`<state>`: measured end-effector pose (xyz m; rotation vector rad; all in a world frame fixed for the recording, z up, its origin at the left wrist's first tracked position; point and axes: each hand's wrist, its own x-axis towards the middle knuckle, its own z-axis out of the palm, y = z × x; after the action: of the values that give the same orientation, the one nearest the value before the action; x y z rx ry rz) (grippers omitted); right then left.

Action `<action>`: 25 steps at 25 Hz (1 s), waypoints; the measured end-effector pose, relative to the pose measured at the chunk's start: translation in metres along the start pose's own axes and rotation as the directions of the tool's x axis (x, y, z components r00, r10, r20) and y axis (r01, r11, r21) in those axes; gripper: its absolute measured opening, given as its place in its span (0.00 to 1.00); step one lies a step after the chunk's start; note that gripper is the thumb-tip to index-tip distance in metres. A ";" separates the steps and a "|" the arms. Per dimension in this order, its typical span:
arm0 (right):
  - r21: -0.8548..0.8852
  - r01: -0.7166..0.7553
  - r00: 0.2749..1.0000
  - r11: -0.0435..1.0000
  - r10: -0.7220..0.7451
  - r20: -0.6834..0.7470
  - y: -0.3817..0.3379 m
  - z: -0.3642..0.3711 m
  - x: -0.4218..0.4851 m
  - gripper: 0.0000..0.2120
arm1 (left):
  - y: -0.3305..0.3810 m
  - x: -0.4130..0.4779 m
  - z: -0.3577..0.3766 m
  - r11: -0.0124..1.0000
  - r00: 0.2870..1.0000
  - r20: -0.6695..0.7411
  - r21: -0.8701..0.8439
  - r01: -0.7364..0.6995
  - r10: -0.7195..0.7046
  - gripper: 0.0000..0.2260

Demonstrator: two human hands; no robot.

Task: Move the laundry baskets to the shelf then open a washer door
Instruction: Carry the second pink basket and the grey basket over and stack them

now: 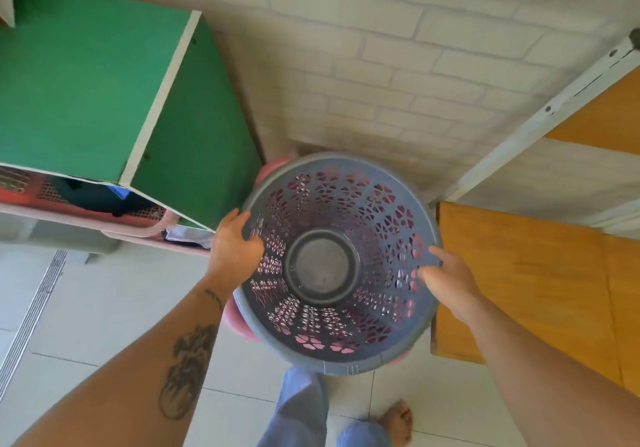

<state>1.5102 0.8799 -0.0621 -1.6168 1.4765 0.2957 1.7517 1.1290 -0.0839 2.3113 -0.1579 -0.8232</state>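
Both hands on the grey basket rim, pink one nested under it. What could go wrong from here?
1. The grey basket sits inside a pink basket; lifting by the grey rim alone may leave the pink one behind or drop it.
2. The left hand is close to the green cabinet corner and could knock it.
3. A bare foot stands below the load.

No text, label, brand, number or sign can be read anywhere in the view. The grey basket [337, 263], the green cabinet [86, 83] at ten o'clock and the orange shelf boards [519, 280] at three o'clock carry no lettering. The dark marking on the left forearm [188, 370] is a drawn figure, not writing.
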 end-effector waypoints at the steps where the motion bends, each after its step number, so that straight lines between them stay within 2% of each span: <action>1: -0.004 -0.003 1.000 1.000 0.003 0.019 0.001 0.000 0.001 0.31 | -0.002 0.002 0.001 1.000 1.000 0.016 0.003 0.010 -0.010 0.30; 4: -0.054 0.008 0.999 0.999 -0.006 0.052 0.003 -0.005 -0.001 0.16 | -0.003 0.002 0.003 0.999 0.999 0.024 0.030 0.023 -0.024 0.28; 5: -0.069 0.016 0.999 0.997 -0.012 0.053 0.002 -0.009 -0.004 0.14 | -0.003 -0.002 0.002 0.998 0.999 0.022 0.037 0.040 -0.041 0.27; 8: -0.109 0.058 0.997 0.992 -0.053 0.055 -0.001 -0.021 -0.015 0.21 | -0.002 -0.015 0.001 0.995 0.994 0.052 0.012 0.094 -0.095 0.25; 12: -0.151 0.068 0.997 0.986 -0.061 0.051 -0.001 -0.032 -0.026 0.30 | 0.000 -0.030 -0.004 0.996 0.994 0.064 0.006 0.093 -0.093 0.23; 17: -0.164 0.159 0.986 0.974 -0.149 0.073 -0.004 -0.035 -0.047 0.30 | 0.014 -0.052 -0.013 0.998 0.998 0.049 0.039 0.040 -0.042 0.20; 21: -0.197 0.245 0.969 0.949 -0.239 0.054 -0.010 -0.047 -0.076 0.30 | 0.045 -0.082 -0.016 0.995 0.995 0.044 0.034 -0.095 0.093 0.20; 25: -0.265 0.317 0.941 0.911 -0.337 -0.035 -0.001 -0.089 -0.115 0.28 | 0.107 -0.112 0.001 0.962 0.964 0.081 0.088 -0.258 0.252 0.19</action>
<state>1.4473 0.8921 0.0679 -2.0740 1.2328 0.2391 1.6735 1.0817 0.0409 2.2906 -0.5263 -0.7770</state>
